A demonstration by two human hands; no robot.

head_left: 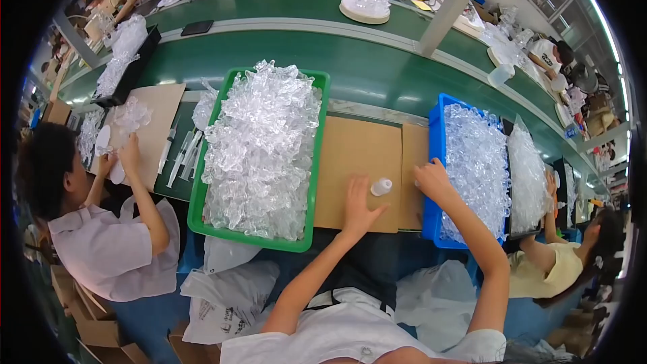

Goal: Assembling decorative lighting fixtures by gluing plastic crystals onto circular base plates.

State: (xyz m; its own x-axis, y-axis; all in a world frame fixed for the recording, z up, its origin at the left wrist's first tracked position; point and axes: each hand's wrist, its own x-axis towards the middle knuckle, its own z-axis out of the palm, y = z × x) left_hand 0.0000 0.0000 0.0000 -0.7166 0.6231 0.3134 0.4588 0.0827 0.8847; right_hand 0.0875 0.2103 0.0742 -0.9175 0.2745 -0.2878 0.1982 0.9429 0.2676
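My left hand [359, 206] lies flat, fingers spread, on a brown cardboard sheet [350, 155], beside a small clear plastic piece [381, 187] that rests just off my thumb. My right hand [431, 180] reaches to the left rim of a blue tray [435, 162] heaped with clear plastic parts [477, 168]; whether its fingers hold a part is hidden. Left of the cardboard stands a green tray [199, 195] piled high with clear plastic parts [259, 152].
A person on my left [101, 229] handles clear parts over another cardboard sheet [158, 121]. A person on my right [559, 263] sits by a black tray of clear parts [529, 182]. A green conveyor belt [364, 74] runs behind the trays. White bags [229, 296] lie below.
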